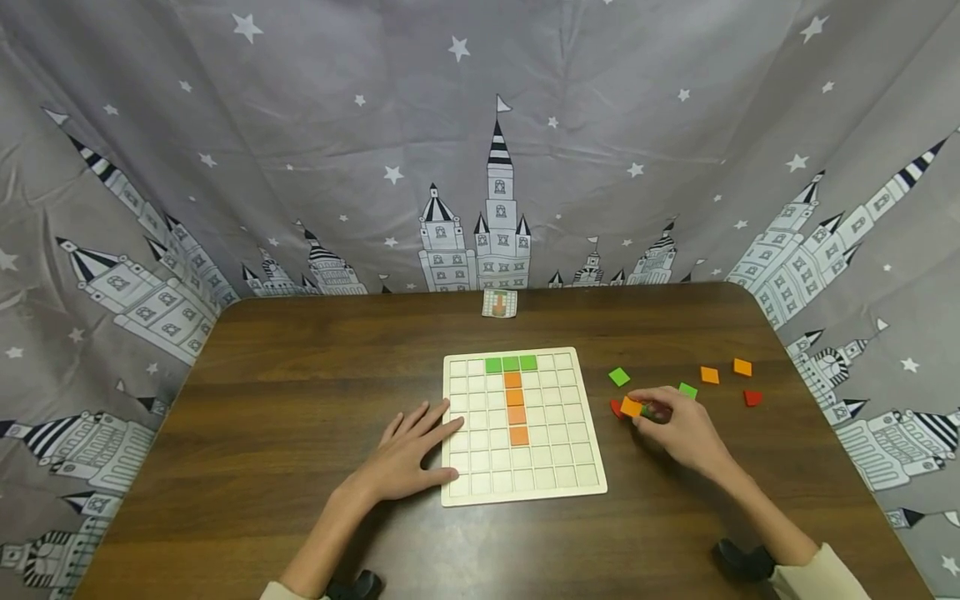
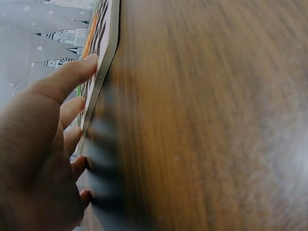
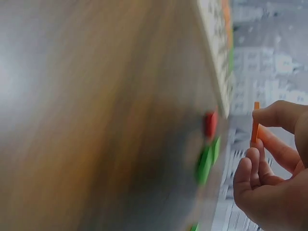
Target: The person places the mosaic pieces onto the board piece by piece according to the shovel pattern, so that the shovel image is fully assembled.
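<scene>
My right hand pinches an orange square tile between thumb and fingers, raised over the table to the right of the board. In the right wrist view the orange tile shows edge-on. Beneath it a red piece and green tiles lie on the wood. A cream grid board carries three green tiles in its top row and a column of orange tiles below them. My left hand lies with spread fingers at the board's left edge, thumb and fingertips touching it.
Further right lie loose orange tiles, a red piece and a green tile. Another green tile is near the board's right edge. A small picture card sits at the table's back edge, before a grey castle-print curtain.
</scene>
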Available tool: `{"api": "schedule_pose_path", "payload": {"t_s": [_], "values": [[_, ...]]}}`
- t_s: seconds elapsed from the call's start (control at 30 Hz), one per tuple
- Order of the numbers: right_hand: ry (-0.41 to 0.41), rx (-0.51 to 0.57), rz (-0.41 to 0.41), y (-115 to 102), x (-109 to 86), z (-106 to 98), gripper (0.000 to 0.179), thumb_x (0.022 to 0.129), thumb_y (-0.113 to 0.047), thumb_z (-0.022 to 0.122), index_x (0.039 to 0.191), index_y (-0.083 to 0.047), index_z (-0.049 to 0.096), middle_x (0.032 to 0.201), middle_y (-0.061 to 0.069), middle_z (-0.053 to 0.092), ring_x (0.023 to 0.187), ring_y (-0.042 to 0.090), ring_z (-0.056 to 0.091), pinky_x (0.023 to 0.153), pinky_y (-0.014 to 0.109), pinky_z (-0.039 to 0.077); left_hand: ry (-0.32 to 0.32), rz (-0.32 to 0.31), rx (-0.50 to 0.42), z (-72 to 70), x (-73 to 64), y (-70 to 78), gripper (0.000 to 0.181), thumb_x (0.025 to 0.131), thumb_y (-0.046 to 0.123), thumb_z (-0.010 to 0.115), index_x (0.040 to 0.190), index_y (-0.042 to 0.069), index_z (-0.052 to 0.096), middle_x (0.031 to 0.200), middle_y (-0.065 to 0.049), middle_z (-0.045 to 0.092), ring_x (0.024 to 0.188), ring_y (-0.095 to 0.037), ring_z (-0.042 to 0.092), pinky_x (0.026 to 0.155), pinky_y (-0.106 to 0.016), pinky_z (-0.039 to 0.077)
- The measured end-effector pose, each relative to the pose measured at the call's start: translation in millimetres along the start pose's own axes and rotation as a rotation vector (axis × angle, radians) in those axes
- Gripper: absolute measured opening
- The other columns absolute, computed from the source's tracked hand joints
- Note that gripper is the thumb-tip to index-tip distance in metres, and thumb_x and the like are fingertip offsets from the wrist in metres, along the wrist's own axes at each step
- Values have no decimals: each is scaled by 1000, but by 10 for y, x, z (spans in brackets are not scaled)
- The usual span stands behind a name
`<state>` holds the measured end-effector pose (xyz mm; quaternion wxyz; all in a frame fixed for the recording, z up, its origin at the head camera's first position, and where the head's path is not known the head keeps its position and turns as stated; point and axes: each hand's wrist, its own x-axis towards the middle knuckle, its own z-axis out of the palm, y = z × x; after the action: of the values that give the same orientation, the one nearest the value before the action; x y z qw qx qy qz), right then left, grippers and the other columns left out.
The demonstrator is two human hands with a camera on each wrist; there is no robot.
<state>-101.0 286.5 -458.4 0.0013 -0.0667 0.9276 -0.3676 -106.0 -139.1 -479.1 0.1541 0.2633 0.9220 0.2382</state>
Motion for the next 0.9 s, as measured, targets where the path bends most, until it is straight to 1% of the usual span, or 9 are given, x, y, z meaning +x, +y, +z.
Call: {"api": "schedule_pose_path", "payload": {"t_s": [0.1,0.23,0.33,0.47,0.6,0.7,0.83,0.9], "values": [[-30,54,-43,-138,71,113,30,85,-2,76,114,-4,73,106,7,67,88,22,61,76,34,53,1,-2,2,-3,4,0,72,92,49,67,153,18,45,163,-10,26,149,-39,17,112,-67,8],[-73,102,-81,-290,140,274,30,83,0,76,113,-4,74,100,3,65,85,19,56,74,30,50,-4,-6,4,-3,4,-1,72,92,49,67,153,18,45,163,-10,26,149,-39,16,112,-67,8],[-108,123,-96,-373,182,396,30,83,2,74,112,-5,74,95,3,61,82,18,52,70,27,45,-6,-7,4,0,4,-2,72,92,50,66,153,18,44,163,-9,25,149,-39,16,112,-67,8],[-145,124,-136,-451,227,544,29,82,1,72,110,-5,75,94,2,62,80,18,52,68,28,43,-7,-9,3,2,4,0,72,92,50,66,153,19,44,163,-9,25,149,-38,16,113,-67,7],[-174,97,-146,-494,267,675,30,80,1,72,108,-6,76,99,0,66,84,18,55,73,31,47,-7,-10,-1,-3,3,6,72,92,49,66,153,19,44,163,-9,25,149,-38,15,113,-66,7],[-203,76,-137,-513,288,758,32,78,2,70,108,-7,76,105,1,69,92,18,59,80,35,49,-7,-10,-1,-6,2,9,72,92,49,66,153,19,44,163,-9,25,149,-38,15,113,-66,7],[-229,62,-152,-532,299,820,33,78,3,68,108,-6,76,108,3,70,101,21,63,87,41,50,-4,-7,1,-5,1,10,71,92,48,67,153,18,44,163,-9,25,149,-38,16,113,-66,8],[-232,63,-164,-541,299,831,32,78,4,68,108,-6,76,107,4,70,102,23,63,87,43,50,0,-3,-1,-5,-1,10,71,92,48,67,153,18,44,163,-10,25,149,-39,16,113,-67,8]]}}
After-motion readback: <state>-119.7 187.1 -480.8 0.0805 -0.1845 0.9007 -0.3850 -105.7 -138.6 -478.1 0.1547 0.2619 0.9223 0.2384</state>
